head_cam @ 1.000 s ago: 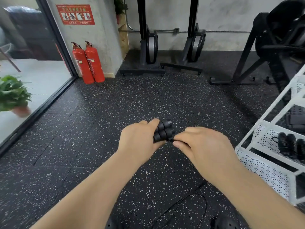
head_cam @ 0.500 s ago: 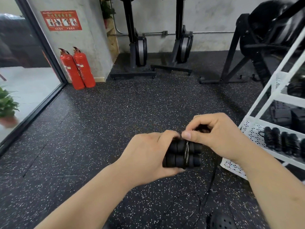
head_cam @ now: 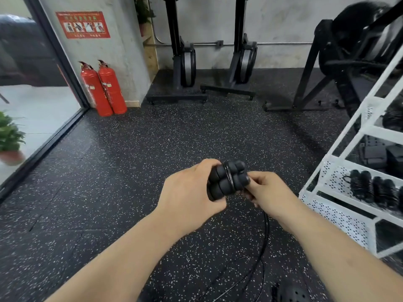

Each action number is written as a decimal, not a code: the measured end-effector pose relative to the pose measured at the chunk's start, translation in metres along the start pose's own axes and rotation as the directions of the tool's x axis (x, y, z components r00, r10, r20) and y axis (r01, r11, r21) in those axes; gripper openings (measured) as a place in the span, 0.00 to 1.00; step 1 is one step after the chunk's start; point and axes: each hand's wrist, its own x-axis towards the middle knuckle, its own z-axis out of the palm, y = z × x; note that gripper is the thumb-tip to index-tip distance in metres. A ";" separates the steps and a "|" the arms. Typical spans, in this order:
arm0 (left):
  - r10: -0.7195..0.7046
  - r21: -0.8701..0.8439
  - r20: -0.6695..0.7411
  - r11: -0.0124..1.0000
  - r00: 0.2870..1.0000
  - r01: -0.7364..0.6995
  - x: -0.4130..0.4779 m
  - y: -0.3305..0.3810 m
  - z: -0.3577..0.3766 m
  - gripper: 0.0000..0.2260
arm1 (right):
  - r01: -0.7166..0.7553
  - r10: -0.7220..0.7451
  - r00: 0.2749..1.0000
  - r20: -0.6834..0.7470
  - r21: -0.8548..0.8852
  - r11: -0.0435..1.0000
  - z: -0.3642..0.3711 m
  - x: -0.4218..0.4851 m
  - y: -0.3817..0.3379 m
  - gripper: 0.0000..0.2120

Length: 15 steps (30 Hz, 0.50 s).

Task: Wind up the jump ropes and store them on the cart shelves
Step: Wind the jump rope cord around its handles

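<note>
**Right hand down from top of handles to their right end**

Right hand (head_cam: 268, 192) sat above the bundle half a second ago. Now it is lower, against the right end, and the bundle is tipped up a bit more.

Nearest: loose cord (head_cam: 266, 225) hangs from under the right hand and loops on the speckled rubber floor (head_cam: 130, 160) between the forearms.

Left hand (head_cam: 192, 190) grips the jump rope handles (head_cam: 226, 182), two black foam grips held side by side, with its fingers curled round their left part. A few turns of cord circle the pair about mid-length. The right hand's fingers are curled and pinch the cord just beside the handle ends, thumb touching the lower grip. Both hands are held above the floor, in mid-air.

Right of the hands: white cart (head_cam: 340, 149) with perforated shelves. Wound jump ropes (head_cam: 370, 188) lie in a row on one shelf. Dark items on the shelf above are too blurred to name.

Farther left: potted plant (head_cam: 11, 140) behind the glass.

Far: two red fire extinguishers (head_cam: 104, 88) standing touching at the wall corner, a red sign (head_cam: 82, 25) above them, and two upright rowing machines (head_cam: 185, 59) against the back wall.
</note>
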 end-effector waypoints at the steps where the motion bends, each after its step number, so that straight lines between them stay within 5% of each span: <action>1: -0.047 0.003 0.000 0.999 0.999 0.047 0.002 -0.002 0.001 0.27 | -0.038 0.038 0.999 0.013 0.015 0.999 0.006 0.000 0.002 0.21; 10: -0.284 0.108 -0.019 0.953 0.959 0.284 0.014 -0.027 0.013 0.17 | -0.122 0.125 0.989 0.079 -0.043 0.992 0.059 -0.007 0.000 0.22; 15: -0.333 0.203 -0.001 0.923 0.943 0.326 0.016 -0.048 0.016 0.16 | 0.014 0.054 0.983 0.176 -0.362 0.932 0.069 -0.029 -0.016 0.17</action>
